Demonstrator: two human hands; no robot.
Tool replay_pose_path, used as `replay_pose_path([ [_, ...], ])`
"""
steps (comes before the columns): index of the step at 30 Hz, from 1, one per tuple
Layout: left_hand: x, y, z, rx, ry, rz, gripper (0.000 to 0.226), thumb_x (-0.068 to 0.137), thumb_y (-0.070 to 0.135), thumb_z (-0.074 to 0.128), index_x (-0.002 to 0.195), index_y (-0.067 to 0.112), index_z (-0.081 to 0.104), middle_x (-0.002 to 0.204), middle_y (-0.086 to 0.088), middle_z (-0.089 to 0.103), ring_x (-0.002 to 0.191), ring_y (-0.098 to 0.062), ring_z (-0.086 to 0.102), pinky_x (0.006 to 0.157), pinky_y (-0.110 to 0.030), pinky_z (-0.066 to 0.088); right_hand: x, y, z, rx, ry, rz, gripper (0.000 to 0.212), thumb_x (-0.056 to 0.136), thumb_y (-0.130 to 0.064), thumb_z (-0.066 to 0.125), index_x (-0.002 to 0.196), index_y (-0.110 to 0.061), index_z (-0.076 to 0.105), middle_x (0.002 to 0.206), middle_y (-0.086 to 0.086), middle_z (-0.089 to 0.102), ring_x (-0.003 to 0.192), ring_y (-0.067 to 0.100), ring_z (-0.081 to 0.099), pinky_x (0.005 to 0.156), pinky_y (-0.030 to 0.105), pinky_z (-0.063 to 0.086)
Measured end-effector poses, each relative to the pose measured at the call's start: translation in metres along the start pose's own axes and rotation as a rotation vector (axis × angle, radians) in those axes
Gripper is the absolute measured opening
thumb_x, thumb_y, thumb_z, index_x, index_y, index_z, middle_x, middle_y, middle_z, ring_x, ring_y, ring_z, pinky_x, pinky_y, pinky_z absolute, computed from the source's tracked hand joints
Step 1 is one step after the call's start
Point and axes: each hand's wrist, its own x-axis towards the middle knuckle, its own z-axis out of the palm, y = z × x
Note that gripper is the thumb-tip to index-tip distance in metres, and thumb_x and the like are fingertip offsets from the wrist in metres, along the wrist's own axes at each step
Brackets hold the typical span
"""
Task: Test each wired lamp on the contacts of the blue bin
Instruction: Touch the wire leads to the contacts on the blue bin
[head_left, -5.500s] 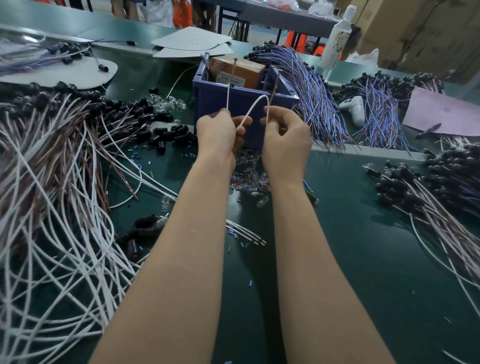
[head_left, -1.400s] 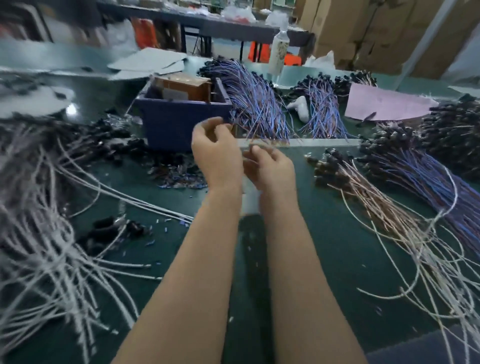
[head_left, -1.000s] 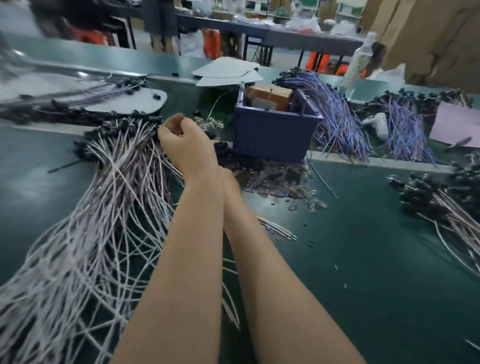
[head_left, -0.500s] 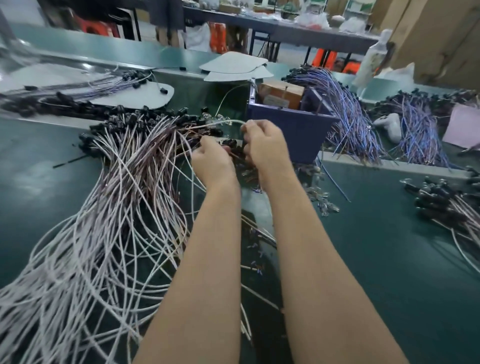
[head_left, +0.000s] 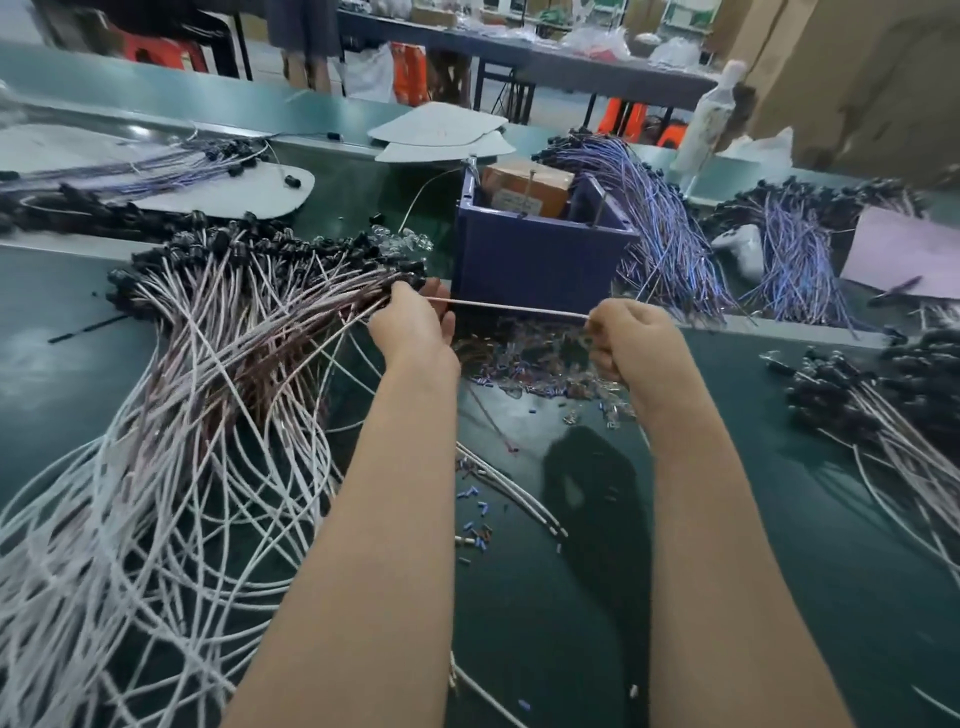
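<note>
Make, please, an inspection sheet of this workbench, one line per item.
Surface: green table, mostly covered.
Job's things: blue bin with metal contacts standing in it; white-wired lamp pile at left, smaller lamp pile at right.
Clutter: loose small parts before the bin; cardboard box inside it; paper sheets behind.
Hands: left hand and right hand hold one white wire taut between them, fingers curled on it.
Cables: blue-wired bundles right of the bin.
Surroundings: bottle, cartons, far table.
</note>
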Motion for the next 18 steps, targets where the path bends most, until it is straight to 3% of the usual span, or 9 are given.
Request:
replay_pose_path([
  [3,0.004,-0.004,-0.003,0.210,0.018,0.131,0.031,0.099,0.031,0.044,0.075,0.015,0.056,0.066,0.003,0.063,0.056,-0.006,0.059,0.052,-0.022,0.046,0.003,0.001,-0.003,-0.077,0.102,-0.015,0.027,0.087,-0.014,0.044,0.060,-0.017,0.041,0.055,0.001,0.032,0.054,0.017,0.030,0.054,0.029,0.023],
  [7,0.011,0.000,-0.008,0.378,0.103,0.254,0.037,0.100,0.027,0.038,0.087,0.003,0.063,0.077,-0.018,0.057,0.063,-0.023,0.046,0.077,-0.049,0.051,0.005,-0.003,0.001,-0.589,-0.045,0.068,0.022,0.090,-0.022,0.041,0.074,-0.010,0.050,0.067,0.011,0.046,0.064,0.019,0.041,0.054,0.028,0.028],
  [8,0.011,0.003,-0.009,0.358,0.120,0.280,0.033,0.099,0.024,0.037,0.081,0.007,0.058,0.077,-0.020,0.058,0.062,-0.024,0.043,0.072,-0.048,0.049,0.006,-0.005,0.003,-0.665,-0.102,0.115,0.022,0.091,-0.023,0.041,0.077,-0.008,0.051,0.068,0.010,0.050,0.066,0.021,0.044,0.054,0.026,0.030],
  [10,0.011,0.012,-0.009,0.236,0.140,0.282,0.029,0.099,0.016,0.034,0.073,0.012,0.048,0.070,-0.008,0.056,0.056,-0.017,0.046,0.057,-0.030,0.044,0.007,-0.006,0.006,-0.745,-0.153,0.191,0.022,0.091,-0.023,0.042,0.081,-0.006,0.052,0.070,0.008,0.051,0.070,0.024,0.048,0.054,0.026,0.033],
  [12,0.014,0.024,-0.010,0.129,0.156,0.225,0.029,0.098,0.011,0.031,0.073,0.012,0.045,0.070,-0.001,0.053,0.061,-0.013,0.050,0.053,-0.023,0.039,0.007,-0.007,0.005,-0.777,-0.118,0.239,0.021,0.090,-0.022,0.043,0.085,-0.006,0.055,0.070,0.007,0.052,0.073,0.026,0.050,0.056,0.027,0.035],
  [14,0.015,0.033,-0.013,0.087,0.154,0.192,0.028,0.096,0.009,0.032,0.072,0.012,0.046,0.071,0.000,0.052,0.066,-0.015,0.050,0.057,-0.026,0.036,0.007,-0.006,0.007,-0.775,-0.029,0.215,0.022,0.090,-0.022,0.045,0.093,-0.007,0.061,0.081,0.009,0.060,0.083,0.028,0.056,0.065,0.029,0.040],
  [18,0.010,0.031,-0.014,0.240,0.085,0.236,0.025,0.094,0.011,0.036,0.073,0.015,0.049,0.061,0.003,0.055,0.056,-0.011,0.053,0.056,-0.025,0.039,0.004,-0.017,0.042,-0.460,0.199,-0.152,0.023,0.094,-0.020,0.048,0.102,-0.008,0.066,0.101,0.008,0.068,0.097,0.025,0.060,0.083,0.032,0.044],
])
